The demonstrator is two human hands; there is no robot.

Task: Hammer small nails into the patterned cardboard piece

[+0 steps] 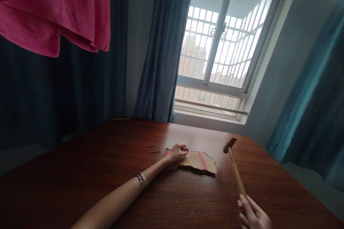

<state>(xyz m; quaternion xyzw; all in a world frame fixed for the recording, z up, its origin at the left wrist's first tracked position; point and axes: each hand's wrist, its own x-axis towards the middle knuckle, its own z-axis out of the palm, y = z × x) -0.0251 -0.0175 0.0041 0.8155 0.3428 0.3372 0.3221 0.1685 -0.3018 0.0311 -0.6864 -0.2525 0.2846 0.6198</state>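
A torn, tan piece of cardboard [195, 160] with pink bands and many small dark holes or dots lies on the wooden table [150, 196]. Over its left part rests my left hand [177, 153], fingers curled together. What they pinch, if anything, is too small to make out. My right hand [254, 213] grips the lower end of a hammer [237, 174] with a light wooden handle. The hammer's brown head is raised, to the right of the cardboard and apart from it. Thin dark metal rods [152, 146] lie left of the cardboard.
Beyond the table's far edge are a barred window [228, 32] and blue curtains [161, 50]. A bright pink cloth [80, 10] hangs at the upper left. Another blue curtain [309, 89] hangs on the right.
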